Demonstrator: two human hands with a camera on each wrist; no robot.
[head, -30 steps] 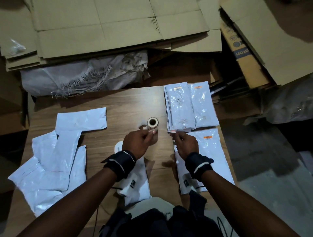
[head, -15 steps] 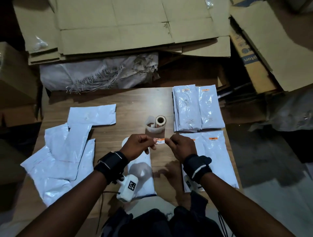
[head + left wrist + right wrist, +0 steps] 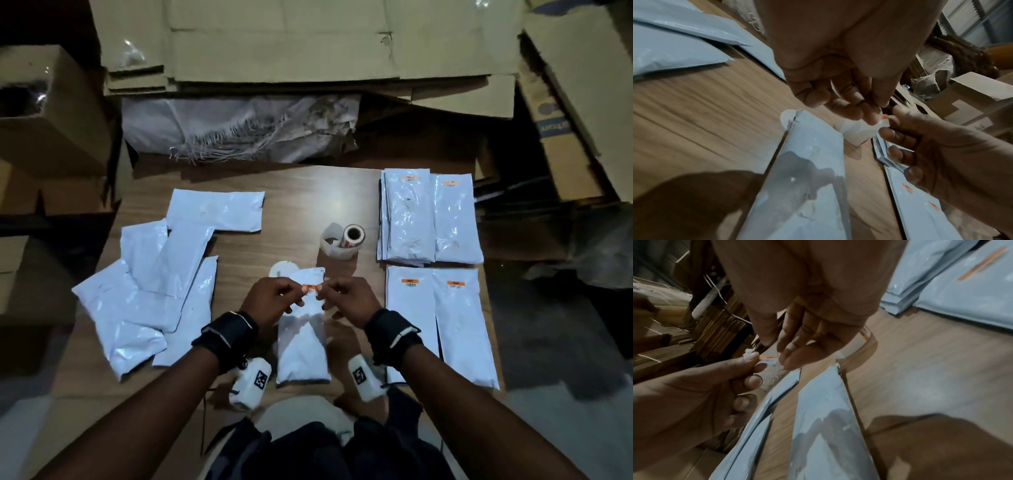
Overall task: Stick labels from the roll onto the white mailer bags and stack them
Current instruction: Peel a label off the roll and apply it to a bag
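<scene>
**Label held over mailer, ready for placing**

Unlabelled mailers (image 3: 144,294): heaped at the table's (image 3: 308,195) left edge. Left hand (image 3: 270,301): pinched on the label's (image 3: 311,288) left end. Label: stretched between both hands above the far end of the centre mailer (image 3: 303,346). It is best kept taut, lowered level, then smoothed from one end. Right hand (image 3: 349,299): pinched on the right end. Label roll (image 3: 352,236): mid-table, beyond the hands. Labelled mailers (image 3: 428,219): stacked along the right edge.

The label's (image 3: 311,288) print is too small to read, its ends hidden under pinching fingertips (image 3: 303,290).
</scene>
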